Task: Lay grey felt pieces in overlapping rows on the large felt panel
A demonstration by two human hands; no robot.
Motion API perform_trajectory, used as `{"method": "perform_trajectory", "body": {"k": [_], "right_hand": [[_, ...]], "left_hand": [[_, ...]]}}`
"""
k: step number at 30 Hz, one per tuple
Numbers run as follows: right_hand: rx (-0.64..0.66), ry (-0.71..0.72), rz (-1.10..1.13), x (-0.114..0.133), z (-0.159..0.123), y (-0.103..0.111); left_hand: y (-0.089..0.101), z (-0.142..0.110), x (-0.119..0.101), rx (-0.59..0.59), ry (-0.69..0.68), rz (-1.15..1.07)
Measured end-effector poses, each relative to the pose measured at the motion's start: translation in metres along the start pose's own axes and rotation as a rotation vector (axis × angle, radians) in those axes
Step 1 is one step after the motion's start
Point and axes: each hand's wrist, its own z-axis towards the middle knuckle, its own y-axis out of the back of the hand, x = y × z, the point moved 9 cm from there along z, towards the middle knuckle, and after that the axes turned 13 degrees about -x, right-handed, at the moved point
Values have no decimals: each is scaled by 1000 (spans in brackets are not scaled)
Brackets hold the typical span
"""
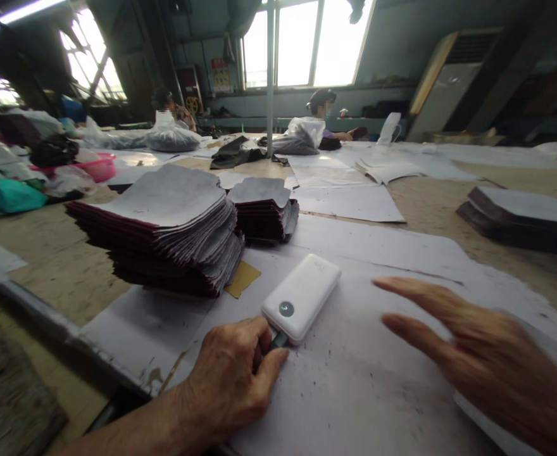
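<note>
Now | left hand (pixel 233 373) pinching plug at power bank (pixel 301 296) | right hand (pixel 487 354) flat

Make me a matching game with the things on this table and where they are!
Things:
1. power bank
2. big stack of cut sheets
3. pink basket
4. right hand

Places:
A. far left, among bags
B. open, fingers spread above the paper
C. by the left hand, whose grip is on its plug
D. left of the power bank

Pairs: 1-C, 2-D, 3-A, 4-B
</note>
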Motion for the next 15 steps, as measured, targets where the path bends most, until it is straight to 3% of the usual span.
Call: {"method": "perform_trajectory", "body": {"k": [2,4,7,11,15], "right_hand": [[70,138,67,29,27,-27],[259,279,72,49,42,-60],[449,375,37,54,51,-88],[439,493,115,61,53,-89],[411,494,141,66,55,-88]], "left_hand": [[1,-1,-2,-22,-39,18],[2,-2,-4,-52,-100,38],[4,-5,-9,-119,-222,75],[8,-11,-21,-247,-411,165],[8,-15,-30,-302,-511,203]]}}
